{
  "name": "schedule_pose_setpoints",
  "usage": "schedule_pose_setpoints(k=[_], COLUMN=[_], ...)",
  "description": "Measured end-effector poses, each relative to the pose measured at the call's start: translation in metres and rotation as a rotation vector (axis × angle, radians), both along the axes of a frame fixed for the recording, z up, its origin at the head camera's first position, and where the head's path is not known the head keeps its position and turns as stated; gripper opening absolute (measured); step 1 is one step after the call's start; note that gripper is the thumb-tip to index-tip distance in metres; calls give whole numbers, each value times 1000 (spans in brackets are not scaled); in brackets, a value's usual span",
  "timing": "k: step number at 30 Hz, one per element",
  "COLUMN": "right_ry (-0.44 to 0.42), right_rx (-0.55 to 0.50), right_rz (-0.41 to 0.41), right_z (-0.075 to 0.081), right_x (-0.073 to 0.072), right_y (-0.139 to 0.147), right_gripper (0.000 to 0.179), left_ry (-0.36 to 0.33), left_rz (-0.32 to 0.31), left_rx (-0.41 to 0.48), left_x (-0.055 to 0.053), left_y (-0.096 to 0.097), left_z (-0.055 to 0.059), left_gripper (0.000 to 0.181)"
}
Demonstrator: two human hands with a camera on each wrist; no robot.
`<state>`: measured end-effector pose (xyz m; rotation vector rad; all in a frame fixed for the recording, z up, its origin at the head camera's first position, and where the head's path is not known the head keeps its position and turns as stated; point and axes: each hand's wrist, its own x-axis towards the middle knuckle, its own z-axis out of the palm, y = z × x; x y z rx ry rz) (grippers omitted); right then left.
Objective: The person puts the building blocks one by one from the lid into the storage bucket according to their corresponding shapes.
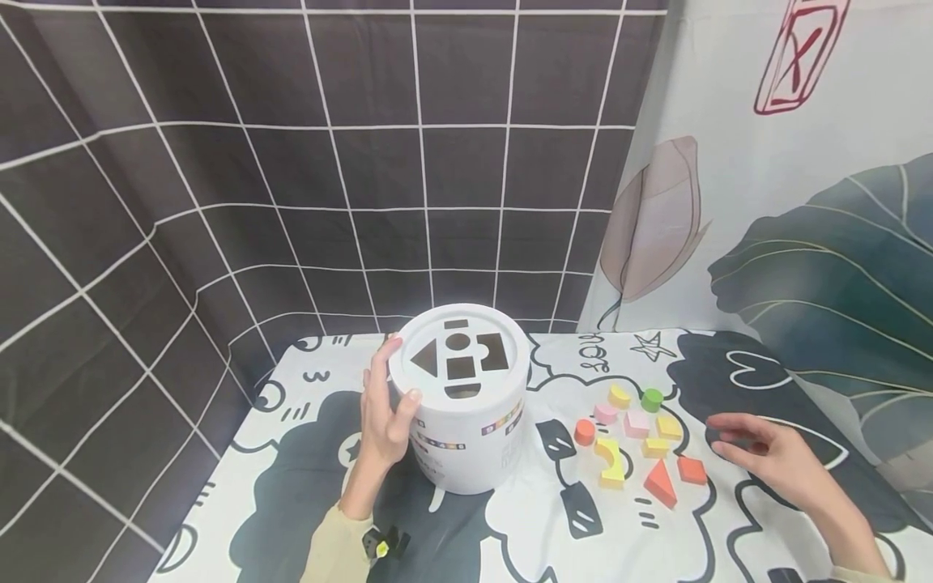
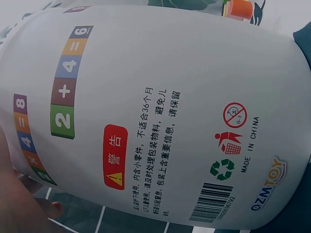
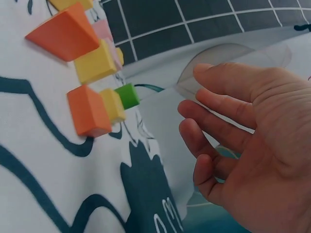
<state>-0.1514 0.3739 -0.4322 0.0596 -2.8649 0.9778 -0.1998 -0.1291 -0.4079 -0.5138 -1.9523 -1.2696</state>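
Soft, even light is washing over the white bucket (image 1: 466,421) near me, its small print (image 1: 432,463) smearing in the head view; the 2 wrist views are looking dimmer, the left hand (image 2: 22,196) appearing blurred.

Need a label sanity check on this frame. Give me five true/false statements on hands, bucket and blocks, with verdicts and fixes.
1. The left hand touches the white bucket. True.
2. The bucket lies on its side. False: it stands upright.
3. The right hand holds nothing. True.
4. In the head view, everything loose lies left of the bucket. False: the blocks lie right of it.
5. The lid has a triangular hole. True.
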Motion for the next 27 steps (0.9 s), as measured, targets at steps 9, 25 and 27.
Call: schedule_pose_setpoints(k=[9, 25, 27], right_ry=[-70, -107, -111], right_rx=[-8, -38, -32], right_rz=[-2, 5, 2], right_z=[-17, -36, -38], right_x=[2, -1, -1], right_y=[2, -2, -1], right_gripper=[47, 61, 61], left_ry=[-10, -14, -12], left_rz=[15, 3, 2], left_rx=[-16, -2, -1], left_x=[0, 1, 1], left_y=[1, 1, 1], left_z=[1, 1, 2], left_gripper=[73, 72, 72])
